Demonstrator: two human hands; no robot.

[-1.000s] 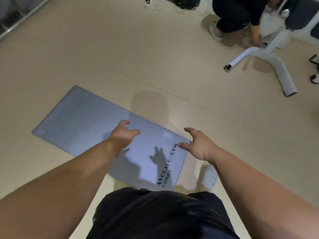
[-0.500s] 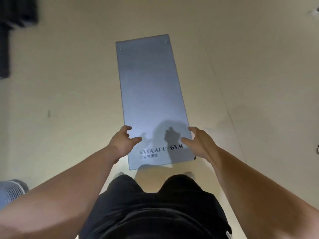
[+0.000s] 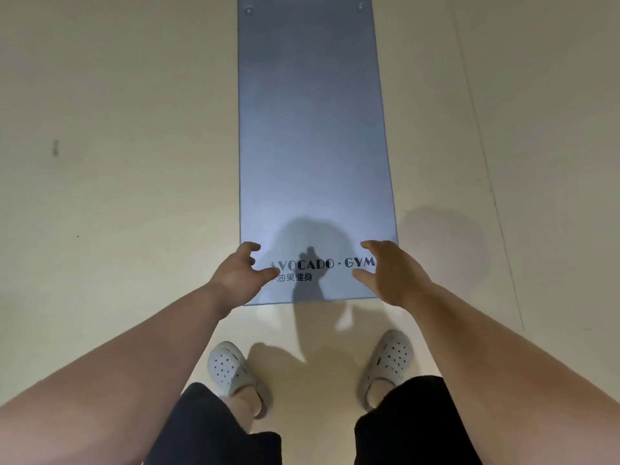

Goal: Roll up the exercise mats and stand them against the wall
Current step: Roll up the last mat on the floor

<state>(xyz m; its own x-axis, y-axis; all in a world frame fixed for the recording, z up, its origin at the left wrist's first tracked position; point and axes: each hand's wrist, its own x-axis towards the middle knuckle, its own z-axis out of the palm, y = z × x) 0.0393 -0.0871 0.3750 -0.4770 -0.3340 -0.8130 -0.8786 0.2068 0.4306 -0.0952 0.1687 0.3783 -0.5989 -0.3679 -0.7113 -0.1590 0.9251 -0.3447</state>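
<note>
A blue-grey exercise mat (image 3: 310,129) lies flat and unrolled on the floor, stretching straight away from me, with "AVOCADO · GYM" printed near its close end. My left hand (image 3: 240,275) hovers over the mat's near left corner with fingers loosely spread and holds nothing. My right hand (image 3: 385,270) hovers over the near right corner, fingers relaxed, also holding nothing. Whether the fingertips touch the mat is unclear.
Pale beige floor (image 3: 117,179) surrounds the mat on all sides. My feet in white perforated clogs (image 3: 231,367) stand just short of the mat's near edge. A thin floor seam (image 3: 486,162) runs along the right.
The view has swung so the mat now runs straight ahead; the person and white bench frame have left the picture. I stand at the mat's printed end, both hands lower over its near corners.
</note>
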